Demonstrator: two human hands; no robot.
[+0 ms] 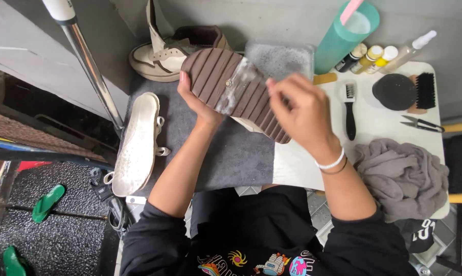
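Grey mat [231,153] over a white table [384,122]: the left hand [198,99] is clamped on the toe end of an upturned brown-soled shoe [231,87], its long axis slanting down-right towards the right hand [302,110], whose fingers curl closed against the sole's heel half.

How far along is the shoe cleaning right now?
Done: insole and laces are out on the grey mat. In hand: left hand holds the shoe sole-up, right hand works its wet brown sole. Left: second shoe waits behind.
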